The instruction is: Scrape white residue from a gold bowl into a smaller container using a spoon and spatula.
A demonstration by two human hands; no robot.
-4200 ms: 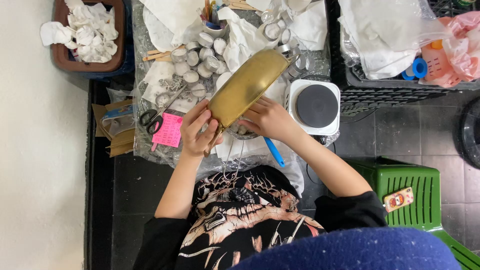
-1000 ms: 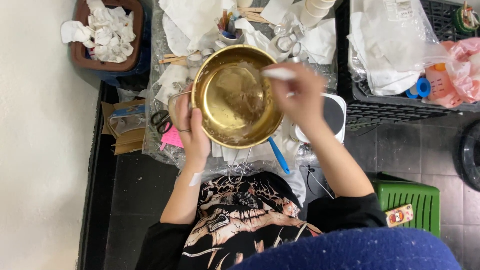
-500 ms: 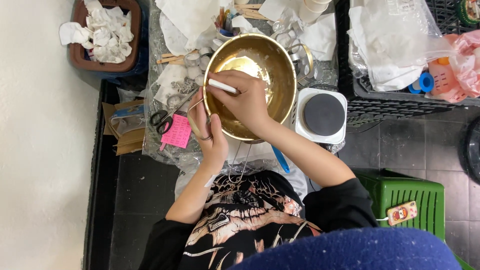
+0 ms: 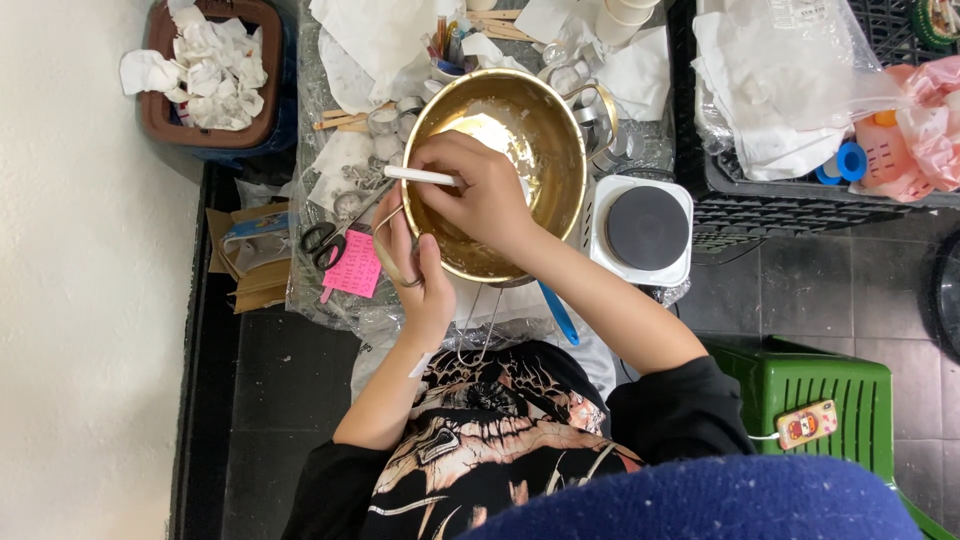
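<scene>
Brass bowl [image 4: 540, 150]: round, shiny metal, tilted on the tabletop [image 4: 330, 300]. Your left hand [image 4: 420, 285] has its fingers clamped on the near rim. Your right hand [image 4: 480, 195], inside the bowl, has its fingers closed on a white stick [image 4: 415, 176]. Pale residue remains; scraping looks unfinished. Right of bowl: white hotplate [image 4: 645, 230].

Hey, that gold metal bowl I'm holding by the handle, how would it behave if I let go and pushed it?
The bowl would probably tip or rock: its bottom looks rounded and the left hand steadies its handle. It seems stiff, thin metal, likely light. White residue inside, where the right hand works a white stick, may make it slippery.
</scene>
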